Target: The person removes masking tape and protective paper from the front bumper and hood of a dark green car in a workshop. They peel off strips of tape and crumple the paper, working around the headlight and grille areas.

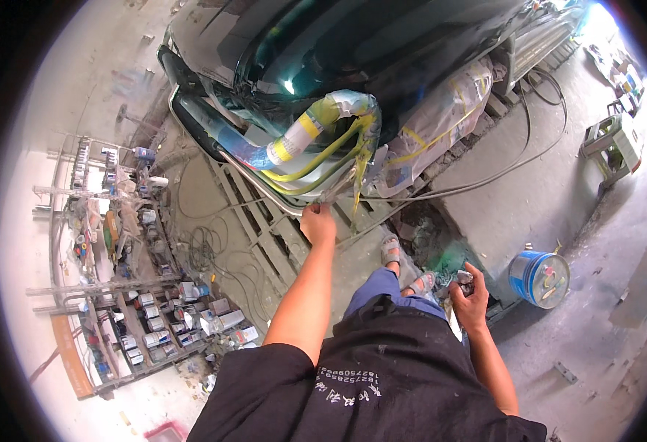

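A dark, glossy car front stands ahead, and masking film (353, 103) with yellow tape covers its corner opening. Below it runs the bumper's curved lower edge (286, 208). My left hand (318, 225) reaches up to this edge with its fingers pinched together. Whatever lies between those fingertips is too small to tell. Lower down, at my right side, my right hand (473, 298) is closed around a small grey, metallic-looking thing (462, 280). The palm and fingers hide most of it, so its kind stays unclear.
Wrapped sheeting (441, 125) covers the car's side at right. A hose (478, 180) trails over the floor, past a floor grating (253, 214). At right stand a blue bucket (539, 278) and a stool (614, 151). Shelves of cans (154, 324) line the left wall.
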The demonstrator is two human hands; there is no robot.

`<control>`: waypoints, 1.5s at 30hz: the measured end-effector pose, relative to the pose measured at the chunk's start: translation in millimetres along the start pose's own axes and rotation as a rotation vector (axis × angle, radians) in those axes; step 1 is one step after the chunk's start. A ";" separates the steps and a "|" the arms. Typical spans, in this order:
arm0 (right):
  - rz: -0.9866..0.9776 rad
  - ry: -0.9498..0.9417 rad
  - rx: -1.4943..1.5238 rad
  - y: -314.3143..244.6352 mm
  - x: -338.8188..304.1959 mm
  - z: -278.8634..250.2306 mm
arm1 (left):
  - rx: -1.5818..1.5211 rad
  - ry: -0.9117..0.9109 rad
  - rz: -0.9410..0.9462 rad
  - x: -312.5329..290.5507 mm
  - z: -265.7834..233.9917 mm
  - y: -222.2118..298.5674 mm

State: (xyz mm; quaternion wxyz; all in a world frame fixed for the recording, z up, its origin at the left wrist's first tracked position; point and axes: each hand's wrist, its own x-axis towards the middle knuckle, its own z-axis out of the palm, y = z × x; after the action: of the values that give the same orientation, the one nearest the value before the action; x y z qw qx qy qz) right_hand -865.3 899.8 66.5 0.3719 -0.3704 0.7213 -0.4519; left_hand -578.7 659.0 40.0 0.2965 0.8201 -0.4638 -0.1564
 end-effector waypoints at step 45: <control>0.035 0.046 -0.034 1.7 -5.5 -8.5 | 0.256 -0.710 0.475 53.2 -88.6 -19.7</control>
State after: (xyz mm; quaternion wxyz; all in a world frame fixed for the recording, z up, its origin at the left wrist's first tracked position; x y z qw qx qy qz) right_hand -870.6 908.3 68.7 0.3567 -0.3537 0.7436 -0.4412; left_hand -490.7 651.5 97.3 0.0425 0.6162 -0.7282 -0.2972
